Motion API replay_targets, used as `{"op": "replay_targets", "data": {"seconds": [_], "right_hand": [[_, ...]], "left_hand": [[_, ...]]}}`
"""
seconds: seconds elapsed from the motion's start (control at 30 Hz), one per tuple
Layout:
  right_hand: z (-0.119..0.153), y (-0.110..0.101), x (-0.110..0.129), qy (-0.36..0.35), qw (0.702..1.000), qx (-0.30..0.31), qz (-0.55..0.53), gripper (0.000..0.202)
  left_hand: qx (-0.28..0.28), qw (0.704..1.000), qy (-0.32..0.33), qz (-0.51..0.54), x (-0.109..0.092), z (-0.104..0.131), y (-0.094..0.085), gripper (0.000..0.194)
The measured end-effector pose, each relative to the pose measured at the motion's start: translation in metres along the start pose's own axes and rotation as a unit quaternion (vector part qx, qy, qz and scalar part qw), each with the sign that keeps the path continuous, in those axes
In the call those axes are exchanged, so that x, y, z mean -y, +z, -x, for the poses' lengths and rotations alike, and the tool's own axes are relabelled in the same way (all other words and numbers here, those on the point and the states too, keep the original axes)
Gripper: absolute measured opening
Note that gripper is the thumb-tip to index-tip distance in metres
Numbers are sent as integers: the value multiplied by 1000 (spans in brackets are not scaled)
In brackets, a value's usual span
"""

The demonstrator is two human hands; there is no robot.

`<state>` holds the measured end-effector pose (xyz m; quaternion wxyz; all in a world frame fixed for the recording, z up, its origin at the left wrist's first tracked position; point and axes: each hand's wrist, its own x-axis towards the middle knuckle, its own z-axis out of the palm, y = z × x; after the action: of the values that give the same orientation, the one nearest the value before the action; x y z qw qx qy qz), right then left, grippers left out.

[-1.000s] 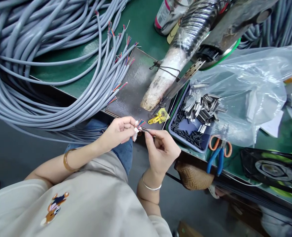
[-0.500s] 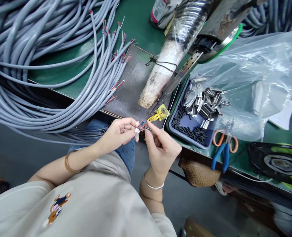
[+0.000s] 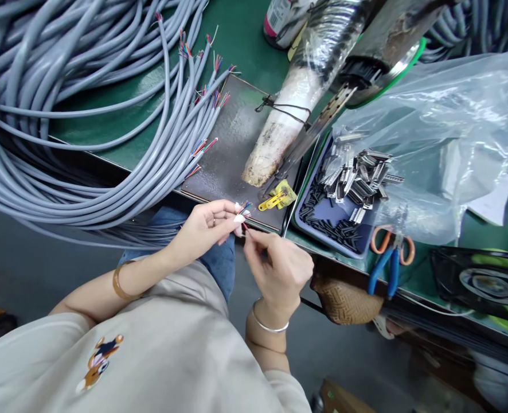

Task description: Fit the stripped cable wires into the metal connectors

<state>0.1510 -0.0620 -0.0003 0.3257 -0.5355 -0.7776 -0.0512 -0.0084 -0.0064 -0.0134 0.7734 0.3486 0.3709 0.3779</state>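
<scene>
Left hand [image 3: 213,225]: fingers and thumb pinched on the thin coloured wires [image 3: 245,209], their ends poking out past the fingertips, just off the near edge of the dark board [image 3: 232,143]. Right hand [image 3: 277,261]: fingers curled in, thumb and index pinching by a red wire [image 3: 245,227] at the left fingertips; can't tell whether it grips anything more inside the curl. Hands near each other, wires between them. Yellow tool [image 3: 273,201] lies on the board, just beyond the fingers. Blue tray [image 3: 327,244] sits right of the board.
</scene>
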Motion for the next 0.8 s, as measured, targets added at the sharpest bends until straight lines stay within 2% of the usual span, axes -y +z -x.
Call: {"op": "replay_targets", "data": {"seconds": [0.07,0.13,0.23,0.3,0.33,0.4,0.5,0.6,0.73,0.8], "right_hand": [[3,0,3,-12,999,36,-33,12],[6,0,4,9,995,55,-82,15],[11,-2,-1,109,987,-1,-115,7],[12,-6,-5,170,978,-35,-117,14],[12,-8,-7,184,975,-32,-122,21],[9,-11,-9,183,974,7,-134,30],[3,-12,-7,163,975,48,-140,20],[1,-9,-4,150,978,39,-142,10],[4,-3,-3,137,983,22,-119,11],[5,-2,-5,173,979,-36,-97,14]], "left_hand": [[-27,1000,9,5,-3,0,2,38],[-42,999,8,3,-6,1,4,38],[-34,999,-9,-13,-8,3,4,37],[-15,999,-16,-28,-8,4,4,33],[-5,999,-18,-34,-8,5,4,31],[10,999,-17,-39,-8,6,3,30],[20,999,-19,-41,-8,6,3,28],[14,999,-25,-35,-8,6,3,31],[15,999,-37,-21,-7,7,3,34],[19,999,-38,-20,-7,9,3,32]]}}
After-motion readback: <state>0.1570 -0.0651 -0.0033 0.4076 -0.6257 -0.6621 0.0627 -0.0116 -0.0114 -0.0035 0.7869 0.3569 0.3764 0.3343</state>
